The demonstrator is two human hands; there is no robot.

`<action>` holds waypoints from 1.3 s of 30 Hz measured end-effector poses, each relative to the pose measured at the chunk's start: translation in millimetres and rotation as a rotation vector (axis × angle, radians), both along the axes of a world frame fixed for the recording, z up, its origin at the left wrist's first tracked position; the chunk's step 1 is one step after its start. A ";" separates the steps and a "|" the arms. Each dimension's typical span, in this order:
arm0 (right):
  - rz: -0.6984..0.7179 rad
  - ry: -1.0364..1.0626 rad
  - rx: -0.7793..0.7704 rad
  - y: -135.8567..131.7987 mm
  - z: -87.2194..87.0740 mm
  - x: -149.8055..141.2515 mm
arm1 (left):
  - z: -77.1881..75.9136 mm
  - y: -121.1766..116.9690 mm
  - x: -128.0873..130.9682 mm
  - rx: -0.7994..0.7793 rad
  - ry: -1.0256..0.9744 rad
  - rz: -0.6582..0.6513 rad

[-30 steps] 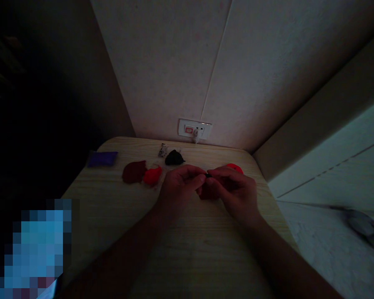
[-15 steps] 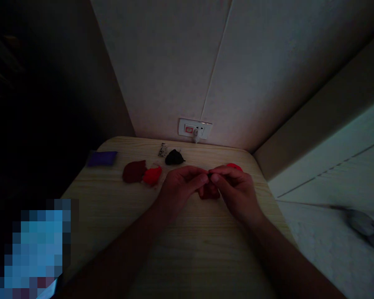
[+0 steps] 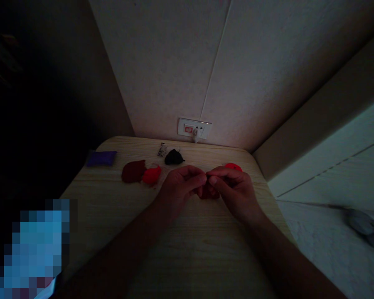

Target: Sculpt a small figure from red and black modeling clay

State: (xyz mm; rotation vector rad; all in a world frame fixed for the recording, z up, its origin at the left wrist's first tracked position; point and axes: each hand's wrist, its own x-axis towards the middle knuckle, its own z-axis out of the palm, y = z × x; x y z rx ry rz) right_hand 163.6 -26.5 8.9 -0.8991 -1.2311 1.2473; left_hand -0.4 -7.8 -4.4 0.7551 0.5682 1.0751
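My left hand (image 3: 184,182) and my right hand (image 3: 233,187) meet over the tabletop, thumbs and forefingers pinched together. Between their fingertips is a tiny dark piece of modelling clay (image 3: 207,176), mostly covered by the fingers. Just beneath lies a dark red clay piece (image 3: 210,193), partly hidden by both hands. Behind my right hand a bright red clay piece (image 3: 233,167) shows. To the left of my left hand, a bright red lump (image 3: 151,175) touches a flat brownish-red lump (image 3: 133,171). A black clay lump (image 3: 174,157) sits farther back.
The pale wooden table (image 3: 187,249) stands against a wall with a socket and plug (image 3: 195,128). A purple packet (image 3: 101,158) lies at the table's left edge, and a small black-speckled wrapper (image 3: 162,150) is near the back. A pale panel (image 3: 336,145) borders the right side.
The fingertips have shifted slightly against each other, and less of the dark piece shows between them. The lumps on the table stay in place.
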 end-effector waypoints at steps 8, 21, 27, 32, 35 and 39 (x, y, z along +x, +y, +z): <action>0.070 0.058 -0.033 -0.5 1.7 -0.1 | 4.0 -0.7 -1.0 -0.069 -0.048 -0.028; 0.083 0.044 -0.050 -0.5 1.7 -0.5 | 7.2 -0.9 -1.1 -0.115 -0.046 -0.011; 0.105 0.073 -0.060 0.2 -0.7 0.1 | 6.8 -0.7 -0.8 -0.102 -0.058 -0.018; 0.092 0.064 -0.056 0.1 0.5 0.5 | 6.5 -0.9 -0.9 -0.109 -0.042 -0.008; 0.084 0.074 -0.052 -0.1 1.7 -0.3 | 6.6 -0.6 -0.3 -0.118 -0.050 -0.003; 0.076 0.082 -0.054 0.0 1.5 -1.1 | 5.2 -0.6 0.6 -0.087 -0.040 0.005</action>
